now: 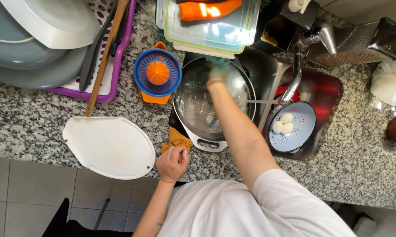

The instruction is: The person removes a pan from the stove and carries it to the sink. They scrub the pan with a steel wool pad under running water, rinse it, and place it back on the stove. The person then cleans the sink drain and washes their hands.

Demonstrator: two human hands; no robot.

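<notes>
We see the left hand (172, 163), fingers closed on a folded mustard-yellow cloth (176, 139) at the speckled granite surface (27, 123). The right hand (217, 72) is blurred inside the large steel pot (214, 103); we cannot tell its grip.

A large steel pot (209, 103) stands upright on the granite counter just left of the sink (325, 90), its round mouth open and its inside wet and shiny, with one pale loop handle at the near rim. An orange-brown cloth (176, 139) lies crumpled against the pot's near left side, partly tucked beneath it. A greenish scrub pad (217, 70), blurred, sits inside the pot by its far rim, away from the sink's tap.
</notes>
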